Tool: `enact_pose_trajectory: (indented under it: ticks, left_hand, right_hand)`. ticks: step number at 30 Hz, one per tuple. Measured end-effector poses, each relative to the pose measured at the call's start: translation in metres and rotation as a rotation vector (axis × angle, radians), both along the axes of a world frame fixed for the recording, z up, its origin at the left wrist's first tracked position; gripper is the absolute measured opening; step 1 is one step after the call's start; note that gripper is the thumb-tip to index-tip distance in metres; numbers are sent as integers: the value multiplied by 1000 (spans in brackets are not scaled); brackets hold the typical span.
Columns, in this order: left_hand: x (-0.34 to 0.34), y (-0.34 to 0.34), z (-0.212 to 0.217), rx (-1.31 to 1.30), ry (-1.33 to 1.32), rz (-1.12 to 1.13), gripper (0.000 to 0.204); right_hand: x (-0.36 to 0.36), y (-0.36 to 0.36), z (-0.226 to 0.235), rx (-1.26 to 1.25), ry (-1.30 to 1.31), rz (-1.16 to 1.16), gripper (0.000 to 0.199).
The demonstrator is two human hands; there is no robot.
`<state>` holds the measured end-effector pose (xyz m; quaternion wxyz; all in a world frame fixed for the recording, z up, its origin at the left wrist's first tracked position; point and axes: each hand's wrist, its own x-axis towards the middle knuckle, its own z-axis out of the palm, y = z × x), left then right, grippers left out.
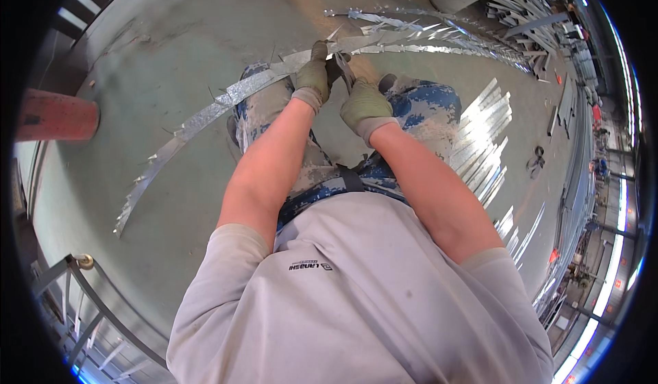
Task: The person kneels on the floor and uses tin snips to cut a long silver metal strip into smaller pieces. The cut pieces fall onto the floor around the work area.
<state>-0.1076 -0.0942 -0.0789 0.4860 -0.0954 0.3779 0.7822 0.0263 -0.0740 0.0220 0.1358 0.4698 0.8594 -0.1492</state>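
Note:
A long, shiny metal strip (250,88) with jagged, spiky edges curves across my thighs, from the lower left up to the right. My left hand (313,77), in an olive work glove, is closed around it above my knees. Just beside it, my gloved right hand (368,103) grips a dark hand tool (345,71) that looks like metal snips. The tool's working end lies close to the strip and my left fingers; whether its jaws touch the metal, I cannot tell.
More jagged metal strips (439,34) lie on the floor ahead to the right. Bright flat strips (483,134) are spread beside my right knee. A red cylinder (60,115) is at left, a metal frame (86,288) at lower left. Stacked metal lengths (531,14) fill the far right.

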Motion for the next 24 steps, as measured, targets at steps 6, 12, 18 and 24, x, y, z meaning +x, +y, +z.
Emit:
enact_pose_trajectory:
  ticks: [6, 12, 18, 24]
  left_hand:
    - [-16, -7, -25, -20, 59, 26, 59]
    - [-1, -21, 19, 179, -39, 4, 49]
    - [6, -42, 43, 242, -81, 142, 49]
    - [4, -47, 38, 243, -86, 236, 52]
  right_hand:
    - [-6, -16, 17, -15, 6, 7, 59]
    - [11, 11, 19, -66, 14, 66, 56]
    - [10, 13, 33, -103, -29, 98, 48]
    - [14, 13, 29, -73, -54, 140, 52]
